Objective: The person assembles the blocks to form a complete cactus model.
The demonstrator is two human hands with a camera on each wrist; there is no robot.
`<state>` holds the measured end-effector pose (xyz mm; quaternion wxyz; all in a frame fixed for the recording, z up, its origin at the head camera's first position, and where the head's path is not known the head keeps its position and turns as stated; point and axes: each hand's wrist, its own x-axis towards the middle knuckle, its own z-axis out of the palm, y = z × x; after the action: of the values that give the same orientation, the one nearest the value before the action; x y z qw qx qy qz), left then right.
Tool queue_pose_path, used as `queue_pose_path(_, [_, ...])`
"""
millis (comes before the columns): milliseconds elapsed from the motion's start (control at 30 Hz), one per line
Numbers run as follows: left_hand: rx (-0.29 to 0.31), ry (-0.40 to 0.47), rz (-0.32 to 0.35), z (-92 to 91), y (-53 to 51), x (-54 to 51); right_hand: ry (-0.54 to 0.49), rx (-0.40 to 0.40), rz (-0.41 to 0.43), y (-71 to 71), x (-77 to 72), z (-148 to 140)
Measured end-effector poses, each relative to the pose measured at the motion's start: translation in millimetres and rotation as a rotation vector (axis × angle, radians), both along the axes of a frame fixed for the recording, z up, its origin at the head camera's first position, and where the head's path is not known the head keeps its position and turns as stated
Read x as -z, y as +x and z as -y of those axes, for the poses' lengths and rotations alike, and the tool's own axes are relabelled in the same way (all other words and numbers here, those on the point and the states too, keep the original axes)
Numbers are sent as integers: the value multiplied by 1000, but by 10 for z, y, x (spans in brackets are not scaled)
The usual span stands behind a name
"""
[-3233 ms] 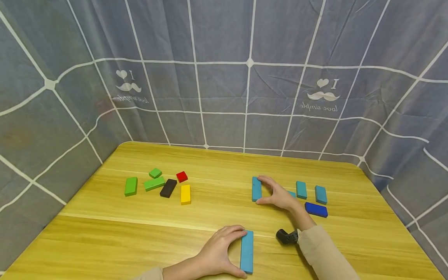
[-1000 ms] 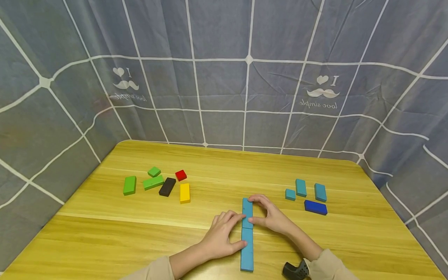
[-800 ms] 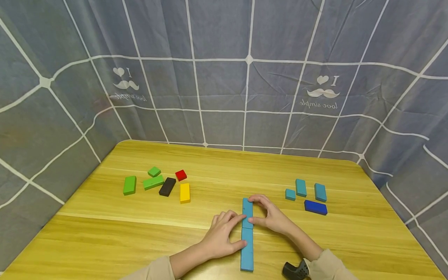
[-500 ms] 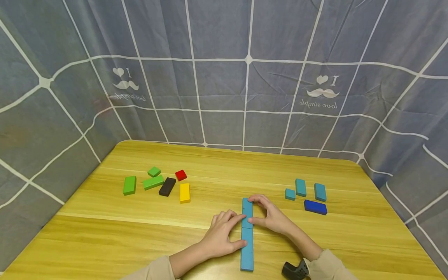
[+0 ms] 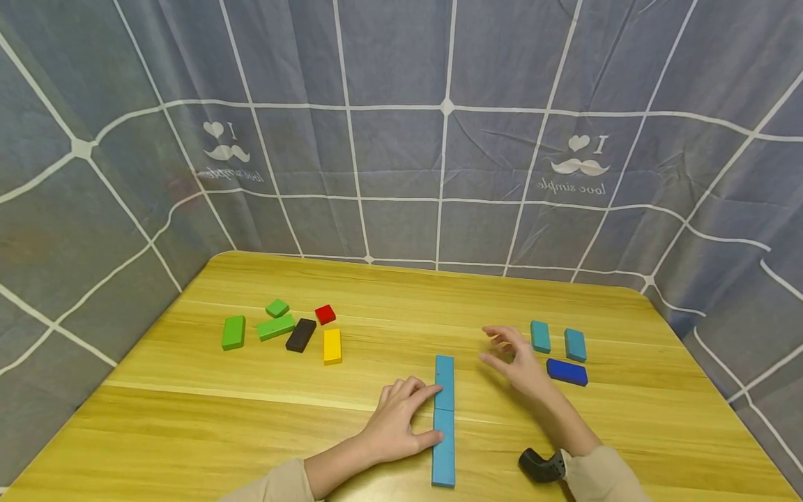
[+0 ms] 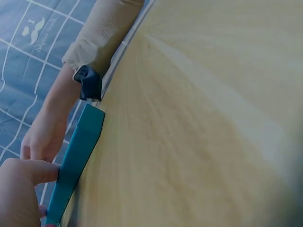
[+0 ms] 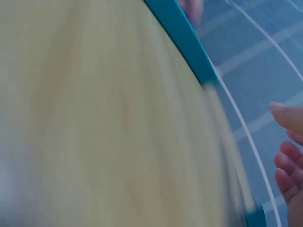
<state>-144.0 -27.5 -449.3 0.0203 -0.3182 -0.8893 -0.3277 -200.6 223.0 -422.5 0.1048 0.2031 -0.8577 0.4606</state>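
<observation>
Two light-blue rectangular blocks lie end to end in one line: the near block (image 5: 443, 460) and the far block (image 5: 445, 373). My left hand (image 5: 396, 425) rests against their left side, thumb on the near block and index finger on the far one. In the left wrist view that thumb touches the side of a teal-looking block (image 6: 75, 161). My right hand (image 5: 522, 366) hovers to the right of the row, fingers loosely bent and apart, with nothing held. It covers the spot where a small light-blue block stood.
Right of my right hand lie two light-blue blocks, one of them upright-looking (image 5: 540, 337), and a dark-blue block (image 5: 567, 371). Several green blocks, a black block (image 5: 301, 335), a red block (image 5: 325, 314) and a yellow block (image 5: 332, 347) lie at the left. A grey curtain (image 5: 401, 153) surrounds the table.
Earlier, my right hand brought the far block down to the near one. It has since let go and moved right and away from me. The left hand stays in place.
</observation>
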Motion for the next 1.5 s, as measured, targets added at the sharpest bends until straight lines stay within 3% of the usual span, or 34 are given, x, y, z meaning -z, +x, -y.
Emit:
queue_pose_path(100, [-3, 4, -3, -2, 2, 6, 72, 100, 1, -77, 36, -268])
queue_pose_path(200, [-5, 2, -11, -3, 3, 15, 151, 148, 35, -104, 67, -493])
queue_pose_path(533, [-3, 5, -19, 1, 10, 32, 248, 180, 82, -110, 120, -759])
queue_pose_path(867, [-7, 3, -25, -2, 7, 45, 314, 196, 51, -113, 154, -743])
queue_pose_path(1100, [-7, 11, -31, -6, 0, 67, 277, 202, 57, -134, 133, -686])
queue_pose_path(1500, [-5, -3, -25, 2, 4, 40, 146, 21, 70, -335, 111, -38])
